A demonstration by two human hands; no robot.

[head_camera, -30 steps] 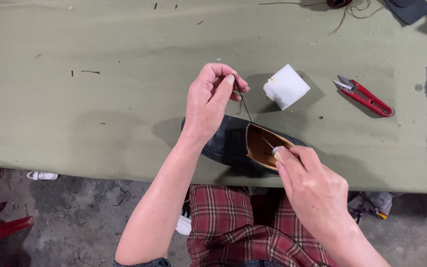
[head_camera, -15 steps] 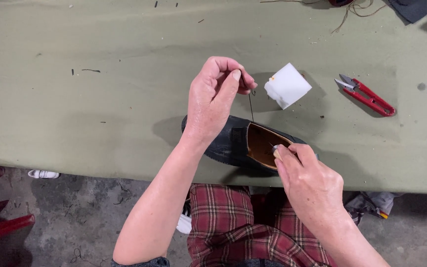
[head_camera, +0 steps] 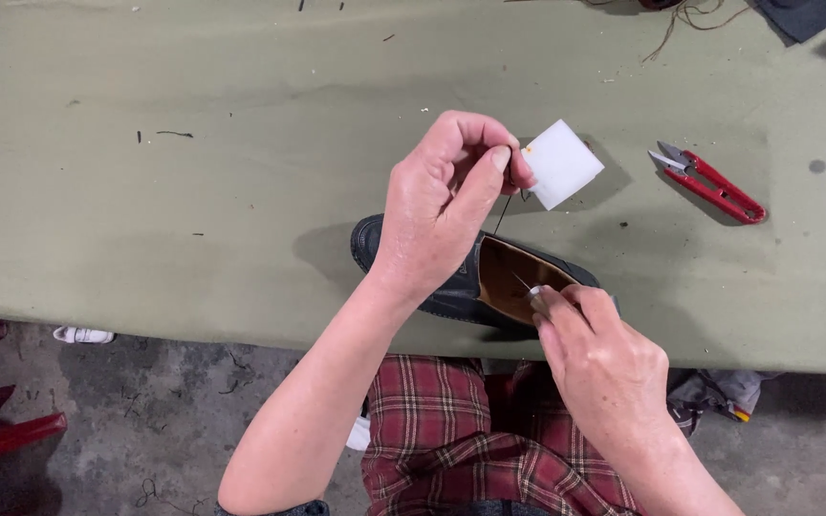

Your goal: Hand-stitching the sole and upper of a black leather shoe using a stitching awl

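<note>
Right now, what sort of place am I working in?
Probably a shoemaking or shoe-repair workbench: a dark shoe being hand-stitched with thread, red thread snips on the green-covered table, rough concrete floor below.

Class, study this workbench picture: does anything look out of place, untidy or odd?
Mostly orderly. Small thread scraps litter the green table, and a tangle of brown thread sprawls at its far edge. The dark shoe sits close to the near edge, steadied by both hands.

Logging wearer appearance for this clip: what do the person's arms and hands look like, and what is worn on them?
Both forearms are bare, with no sleeves, gloves, watch or rings showing. The left hand and right hand are uncovered. Red plaid trousers show below.
</note>
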